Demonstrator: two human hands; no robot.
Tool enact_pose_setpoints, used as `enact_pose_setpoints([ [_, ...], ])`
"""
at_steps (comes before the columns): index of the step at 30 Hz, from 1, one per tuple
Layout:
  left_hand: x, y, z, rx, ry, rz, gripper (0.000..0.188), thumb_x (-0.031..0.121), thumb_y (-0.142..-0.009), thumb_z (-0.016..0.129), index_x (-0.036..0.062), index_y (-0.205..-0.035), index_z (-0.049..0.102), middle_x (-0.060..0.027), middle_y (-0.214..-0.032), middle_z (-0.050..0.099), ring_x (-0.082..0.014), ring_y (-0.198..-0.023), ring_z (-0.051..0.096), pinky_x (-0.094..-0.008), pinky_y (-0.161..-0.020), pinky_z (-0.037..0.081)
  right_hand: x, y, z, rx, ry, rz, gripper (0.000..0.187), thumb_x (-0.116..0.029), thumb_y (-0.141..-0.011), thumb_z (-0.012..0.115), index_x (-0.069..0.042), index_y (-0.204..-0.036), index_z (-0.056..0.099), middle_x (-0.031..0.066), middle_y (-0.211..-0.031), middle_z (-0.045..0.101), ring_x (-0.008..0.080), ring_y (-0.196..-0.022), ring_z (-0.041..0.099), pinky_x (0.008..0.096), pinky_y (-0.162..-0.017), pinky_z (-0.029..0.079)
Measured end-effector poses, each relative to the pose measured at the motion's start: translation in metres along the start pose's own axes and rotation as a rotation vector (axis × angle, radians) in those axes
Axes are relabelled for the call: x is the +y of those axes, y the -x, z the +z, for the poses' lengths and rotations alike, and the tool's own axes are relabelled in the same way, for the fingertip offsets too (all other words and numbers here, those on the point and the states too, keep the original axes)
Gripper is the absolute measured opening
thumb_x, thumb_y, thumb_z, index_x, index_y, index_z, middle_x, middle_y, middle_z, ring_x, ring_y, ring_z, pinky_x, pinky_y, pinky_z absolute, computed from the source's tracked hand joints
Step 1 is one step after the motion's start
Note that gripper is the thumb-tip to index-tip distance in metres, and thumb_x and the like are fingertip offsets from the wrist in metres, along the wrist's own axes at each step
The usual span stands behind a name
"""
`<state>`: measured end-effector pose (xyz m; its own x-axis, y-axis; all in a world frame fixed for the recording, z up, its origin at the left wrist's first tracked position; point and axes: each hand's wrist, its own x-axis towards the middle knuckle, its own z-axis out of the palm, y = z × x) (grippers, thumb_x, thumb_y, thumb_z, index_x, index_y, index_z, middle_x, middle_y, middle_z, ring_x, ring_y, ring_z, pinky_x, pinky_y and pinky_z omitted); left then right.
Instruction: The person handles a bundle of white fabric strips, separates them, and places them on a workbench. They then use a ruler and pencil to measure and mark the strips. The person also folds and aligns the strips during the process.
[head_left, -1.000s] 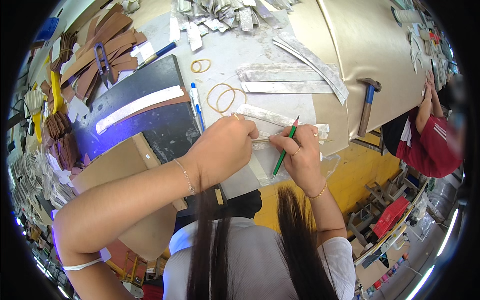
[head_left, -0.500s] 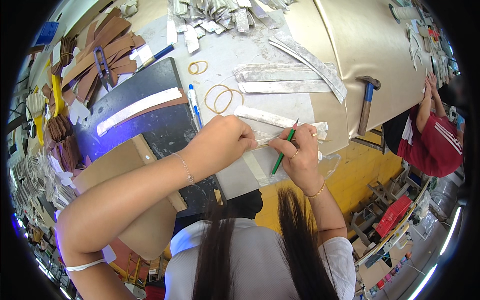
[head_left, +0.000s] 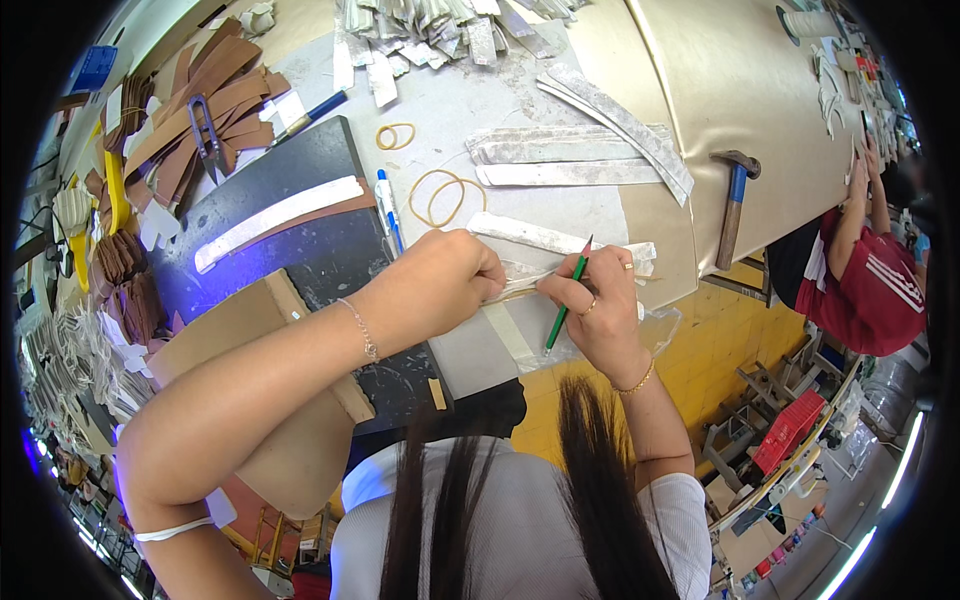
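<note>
My left hand point(head_left: 455, 275) is closed, thumb and fingertips pinched at the near end of a pale strip point(head_left: 520, 271) lying on the table. A green pencil point(head_left: 561, 312) slants through my right hand point(head_left: 605, 310), its pointed end up and away from me. The thumb and forefinger of that hand also press at the strip's right part, close to my left fingertips. A thin tan line runs along the strip between both hands; I cannot make out what it is. Just beyond my fingers lies another whitish strip point(head_left: 530, 235).
Past my hands lie rubber bands point(head_left: 447, 198), a blue-white pen point(head_left: 389, 212) and grey-white strips point(head_left: 570, 174). A hammer point(head_left: 735, 208) rests at right. A dark board point(head_left: 330, 250) holds a white strip and cardboard. Brown strips and snips point(head_left: 205, 135) sit far left. A person in red point(head_left: 875, 280) works at right.
My left hand has shifted slightly left, away from the right one, leaving a wider gap between the fingertips. The pencil has tilted a little; my right hand has hardly moved.
</note>
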<state>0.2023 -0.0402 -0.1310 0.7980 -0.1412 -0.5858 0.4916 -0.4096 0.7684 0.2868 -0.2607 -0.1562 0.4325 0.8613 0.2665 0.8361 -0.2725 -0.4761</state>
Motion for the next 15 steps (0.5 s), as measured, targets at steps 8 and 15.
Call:
enact_pose_setpoints([
  [8,-0.004,0.0,0.007,0.104,-0.102,0.111,0.016,0.007,-0.082,0.066,-0.0028,-0.092,0.074,-0.0207,-0.078,0.071,-0.0289,-0.071,0.072,-0.0345,-0.071,0.057,0.0,0.0,-0.001,-0.023,-0.009,0.004,0.025,-0.003,-0.07,0.07,-0.017,-0.091,0.068,-0.0019,-0.087,0.056,0.0175,-0.077,0.054,0.0358,-0.077,0.039],
  [15,-0.005,-0.003,0.007,0.134,-0.063,0.08,0.013,0.007,-0.081,0.065,-0.004,-0.084,0.071,-0.0264,-0.078,0.068,-0.0414,-0.077,0.069,-0.0442,-0.077,0.056,0.0,-0.001,-0.024,-0.14,-0.145,0.078,0.026,0.001,-0.067,0.077,-0.012,-0.088,0.068,0.0045,-0.093,0.068,0.024,-0.081,0.06,0.0359,-0.079,0.041],
])
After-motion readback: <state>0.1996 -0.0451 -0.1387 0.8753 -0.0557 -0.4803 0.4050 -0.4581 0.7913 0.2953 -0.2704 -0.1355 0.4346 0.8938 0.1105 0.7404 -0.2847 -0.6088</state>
